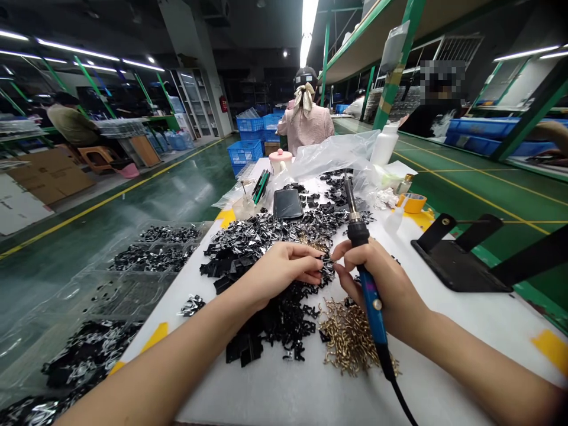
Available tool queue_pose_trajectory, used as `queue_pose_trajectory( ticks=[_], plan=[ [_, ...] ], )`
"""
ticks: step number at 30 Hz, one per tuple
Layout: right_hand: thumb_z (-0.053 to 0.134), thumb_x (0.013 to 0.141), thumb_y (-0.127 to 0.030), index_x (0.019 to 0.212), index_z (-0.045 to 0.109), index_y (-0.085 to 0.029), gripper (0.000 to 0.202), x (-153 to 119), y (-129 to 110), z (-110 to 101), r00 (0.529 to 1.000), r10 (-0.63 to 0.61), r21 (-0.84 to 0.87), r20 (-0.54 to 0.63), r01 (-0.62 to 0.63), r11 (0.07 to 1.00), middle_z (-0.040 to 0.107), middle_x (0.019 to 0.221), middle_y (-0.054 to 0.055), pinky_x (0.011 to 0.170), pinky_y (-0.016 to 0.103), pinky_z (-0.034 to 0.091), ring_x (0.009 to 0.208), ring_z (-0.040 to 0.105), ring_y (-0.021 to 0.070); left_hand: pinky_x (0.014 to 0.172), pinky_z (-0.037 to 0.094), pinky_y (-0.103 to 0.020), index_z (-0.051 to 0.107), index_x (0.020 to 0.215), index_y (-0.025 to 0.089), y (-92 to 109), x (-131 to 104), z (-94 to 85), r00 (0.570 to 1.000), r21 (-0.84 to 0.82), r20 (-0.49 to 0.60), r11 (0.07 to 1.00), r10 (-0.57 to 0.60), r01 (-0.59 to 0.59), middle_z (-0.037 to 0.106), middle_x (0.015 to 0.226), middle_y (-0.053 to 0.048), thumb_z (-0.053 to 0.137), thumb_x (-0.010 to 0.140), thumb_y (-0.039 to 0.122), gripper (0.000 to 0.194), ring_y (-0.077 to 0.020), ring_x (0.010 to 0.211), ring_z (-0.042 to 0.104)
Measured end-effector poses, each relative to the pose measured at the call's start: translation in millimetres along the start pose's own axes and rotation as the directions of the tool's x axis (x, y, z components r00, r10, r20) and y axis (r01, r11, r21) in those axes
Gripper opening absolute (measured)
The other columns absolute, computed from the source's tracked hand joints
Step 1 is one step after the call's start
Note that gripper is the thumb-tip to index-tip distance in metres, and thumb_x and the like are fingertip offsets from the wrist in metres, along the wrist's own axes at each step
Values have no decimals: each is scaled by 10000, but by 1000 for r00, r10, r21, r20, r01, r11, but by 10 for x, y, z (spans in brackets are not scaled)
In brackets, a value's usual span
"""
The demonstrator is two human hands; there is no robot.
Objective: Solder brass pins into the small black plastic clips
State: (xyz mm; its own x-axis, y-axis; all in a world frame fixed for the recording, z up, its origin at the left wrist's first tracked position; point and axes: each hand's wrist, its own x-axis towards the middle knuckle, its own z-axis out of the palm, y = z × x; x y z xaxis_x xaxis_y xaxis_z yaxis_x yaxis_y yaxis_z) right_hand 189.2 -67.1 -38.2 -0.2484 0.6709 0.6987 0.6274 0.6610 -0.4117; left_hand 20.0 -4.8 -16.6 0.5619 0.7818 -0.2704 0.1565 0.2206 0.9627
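My left hand (284, 266) is closed, thumb and fingertips pinched at a small dark part (323, 258) mostly covered by the fingers. My right hand (393, 287) is wrapped around a blue-handled soldering iron (371, 305), its metal tip pointing up and away from me. The right thumb and forefinger come close to the left fingertips at the small part; whether they touch it is unclear. Under the hands spreads a heap of small black and silver parts (290, 313). A pile of little curved brass-coloured pieces (348, 337) lies below my right hand.
Clear trays of black parts (155, 257) stand left of the white table (213, 390). A black phone-like slab (287, 203), pink-lidded mug (280, 158), white bottle (385, 144) and yellow tape roll (412, 203) sit farther back. A black metal stand (465, 266) is at right; a person (306, 121) sits ahead.
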Motion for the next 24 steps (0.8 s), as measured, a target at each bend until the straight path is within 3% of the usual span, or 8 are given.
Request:
queue_pose_trajectory(
  ticks=[6,12,17,19,21,24],
  plan=[
    [497,783,-29,804,384,-230,232,2,-2,2,998,-56,-11,14,56,998,553,924,34,697,339,430,810,517,166,761,526,-284,672,970,122,-14,13,-7,1000,-30,-11,999,22,-22,682,797,-60,647,708,177,269,-106,661,633],
    [458,772,-21,781,391,-240,229,-5,14,5,984,-87,16,155,86,996,551,811,21,693,355,450,859,508,203,723,536,-274,681,921,137,-37,24,-14,999,-24,14,999,43,-43,659,722,-33,613,718,152,215,-112,663,625],
    [465,774,-41,787,408,-227,195,-3,56,31,986,-46,-31,158,52,998,571,885,52,666,370,455,832,518,212,745,524,-299,645,947,127,-30,14,16,999,-47,38,999,23,-22,635,716,-41,517,761,133,226,-119,670,624],
    [463,774,-40,784,408,-224,192,5,64,27,990,-17,-14,139,19,1000,567,901,53,656,360,456,817,523,203,768,507,-302,605,999,120,-26,-4,36,995,-29,51,996,85,-83,624,750,-44,515,747,107,267,-120,700,618],
    [483,782,-59,791,398,-223,185,14,58,17,995,30,44,90,-34,998,553,923,49,681,355,460,837,534,193,757,491,-290,561,1056,132,-22,-32,52,973,72,67,972,220,-225,609,806,-41,558,728,107,330,-127,741,600],
    [514,802,-111,793,357,-229,196,21,41,8,993,109,201,35,-114,973,543,914,39,730,339,462,862,555,172,703,463,-283,540,1075,161,-11,-91,66,888,365,50,820,456,-441,573,794,-19,591,748,176,331,-133,719,556]
  ],
)
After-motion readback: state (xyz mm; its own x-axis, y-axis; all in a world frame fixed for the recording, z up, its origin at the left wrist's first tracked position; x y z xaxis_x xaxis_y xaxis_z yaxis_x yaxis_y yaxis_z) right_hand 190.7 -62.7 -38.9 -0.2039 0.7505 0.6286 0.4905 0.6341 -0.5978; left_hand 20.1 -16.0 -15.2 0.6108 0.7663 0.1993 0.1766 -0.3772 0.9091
